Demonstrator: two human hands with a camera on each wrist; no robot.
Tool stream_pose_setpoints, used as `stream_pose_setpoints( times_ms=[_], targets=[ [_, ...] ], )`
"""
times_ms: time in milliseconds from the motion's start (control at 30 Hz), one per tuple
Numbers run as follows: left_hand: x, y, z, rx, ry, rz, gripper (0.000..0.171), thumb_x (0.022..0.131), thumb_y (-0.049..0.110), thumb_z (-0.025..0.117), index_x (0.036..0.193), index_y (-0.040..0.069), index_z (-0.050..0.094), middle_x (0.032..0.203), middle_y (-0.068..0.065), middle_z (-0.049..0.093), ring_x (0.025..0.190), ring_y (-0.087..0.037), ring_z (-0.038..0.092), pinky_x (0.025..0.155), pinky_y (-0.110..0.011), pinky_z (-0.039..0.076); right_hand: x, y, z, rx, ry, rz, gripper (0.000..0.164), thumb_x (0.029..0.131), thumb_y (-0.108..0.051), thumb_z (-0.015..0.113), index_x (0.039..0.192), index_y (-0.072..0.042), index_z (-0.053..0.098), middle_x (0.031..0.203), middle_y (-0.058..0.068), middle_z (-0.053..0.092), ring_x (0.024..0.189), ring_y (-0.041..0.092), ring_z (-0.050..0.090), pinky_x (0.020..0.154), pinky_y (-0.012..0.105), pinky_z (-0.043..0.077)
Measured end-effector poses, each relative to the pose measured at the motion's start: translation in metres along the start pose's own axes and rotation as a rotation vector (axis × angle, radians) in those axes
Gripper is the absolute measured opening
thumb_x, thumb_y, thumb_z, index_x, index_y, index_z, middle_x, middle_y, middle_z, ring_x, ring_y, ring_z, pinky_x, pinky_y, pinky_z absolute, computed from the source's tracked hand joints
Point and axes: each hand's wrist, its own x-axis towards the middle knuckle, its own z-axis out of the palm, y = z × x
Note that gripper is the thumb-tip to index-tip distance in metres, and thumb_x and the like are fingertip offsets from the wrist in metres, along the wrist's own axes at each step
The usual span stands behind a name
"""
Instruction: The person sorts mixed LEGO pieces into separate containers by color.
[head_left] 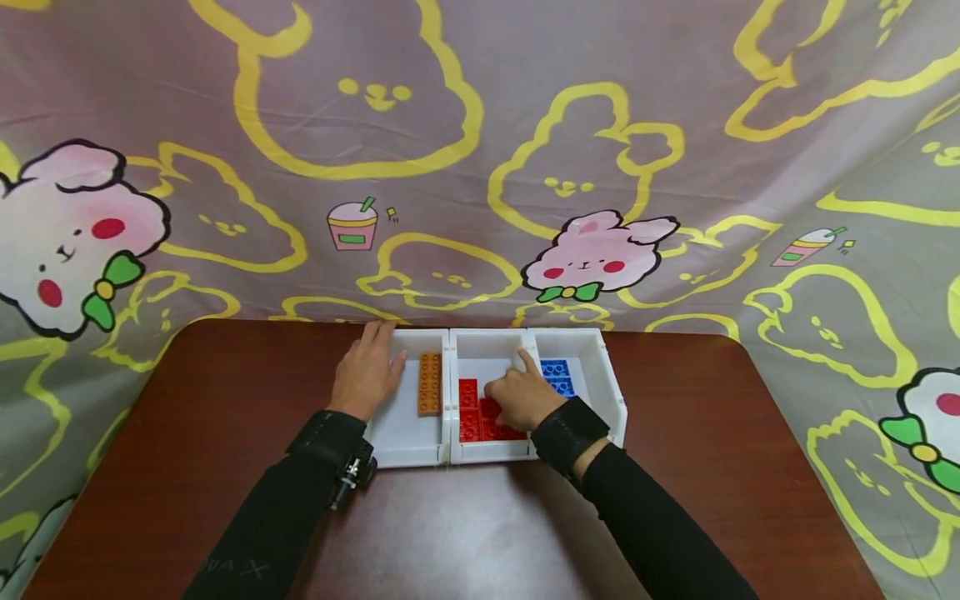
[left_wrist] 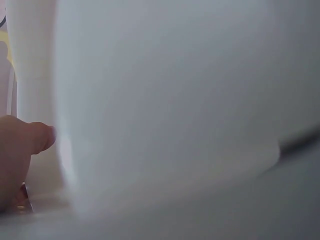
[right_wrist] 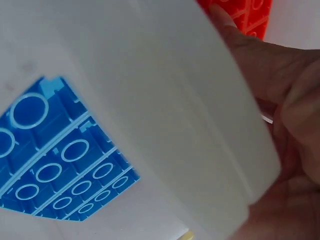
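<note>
Three white boxes [head_left: 491, 454] stand side by side. My left hand [head_left: 366, 375] rests over the left box's outer wall [left_wrist: 175, 100], fingers fairly straight and thumb on the inner side. Orange bricks [head_left: 429, 385] lie against that box's right wall. In the middle box, my right hand [head_left: 525, 398] is over red bricks [head_left: 468, 410], one finger extended towards the far wall. The right wrist view has a fingertip touching a red brick [right_wrist: 245, 22]; whether the hand pinches it I cannot tell. Blue bricks [right_wrist: 65, 165], with round hollow tubes showing, lie in the right box.
The boxes stand near the far edge of a brown table [head_left: 225, 433]. Just behind rises a cloth backdrop [head_left: 450, 192] with yellow outlines and rabbit faces. A white divider wall [right_wrist: 165, 110] separates the blue bricks from my right hand.
</note>
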Motion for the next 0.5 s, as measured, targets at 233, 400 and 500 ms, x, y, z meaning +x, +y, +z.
stream_pose_setpoints(
  times_ms=[233, 400, 500],
  targets=[
    [-0.0008, 0.0006, 0.0002, 0.002, -0.014, -0.008, 0.057, 0.099, 0.021, 0.065, 0.148, 0.001, 0.043, 0.142, -0.022, 0.046, 0.112, -0.045, 0.059, 0.087, -0.059, 0.051, 0.0060, -0.0030, -0.0042, -0.016, -0.043, 0.057, 0.032, 0.079, -0.027, 0.087, 0.106, -0.013, 0.075, 0.101, 0.005, 0.069, 0.112, 0.027, 0.059, 0.120, 0.054, 0.017],
    [-0.0001, 0.0020, -0.0005, 0.005, -0.005, -0.009, 0.057, 0.099, 0.022, 0.066, 0.147, 0.001, 0.044, 0.141, -0.022, 0.047, 0.111, -0.045, 0.060, 0.086, -0.058, 0.052, 0.0076, 0.0000, -0.0069, 0.036, 0.069, 0.057, 0.032, 0.079, -0.030, 0.088, 0.097, -0.008, 0.073, 0.094, 0.008, 0.063, 0.106, 0.030, 0.058, 0.110, 0.053, 0.030],
    [-0.0002, 0.0028, -0.0022, 0.007, -0.012, -0.017, 0.058, 0.099, 0.022, 0.066, 0.148, 0.001, 0.043, 0.142, -0.022, 0.046, 0.112, -0.045, 0.059, 0.087, -0.058, 0.051, 0.0090, -0.0005, -0.0044, -0.013, 0.188, 0.044, 0.030, 0.081, -0.028, 0.087, 0.094, -0.006, 0.072, 0.089, 0.008, 0.063, 0.098, 0.030, 0.059, 0.096, 0.050, 0.039]
  ],
)
